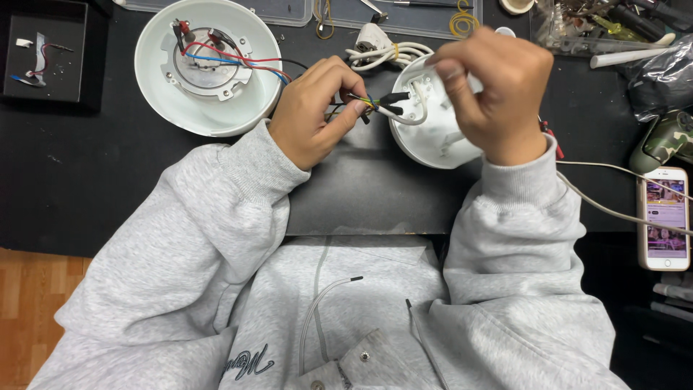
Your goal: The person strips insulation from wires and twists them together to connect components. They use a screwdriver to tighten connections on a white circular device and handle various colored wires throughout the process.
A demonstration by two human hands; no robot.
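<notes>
My left hand (317, 108) pinches a small bundle of coloured wires (368, 102) with black connector ends, just left of a white round plastic housing (433, 141). My right hand (494, 90) curls over the top of that housing and grips it, tilted on the black work surface. The wires run from my left fingers into the housing. A larger white round base (166, 87) lies open at the upper left, with a metal disc and red and blue wires inside it.
A coiled white power cord with plug (379, 47) lies behind the hands. A phone (664, 217) with a lit screen sits at the right edge, a white cable crossing it. Clear trays, tools and rubber bands line the back. A black box (43, 50) stands far left.
</notes>
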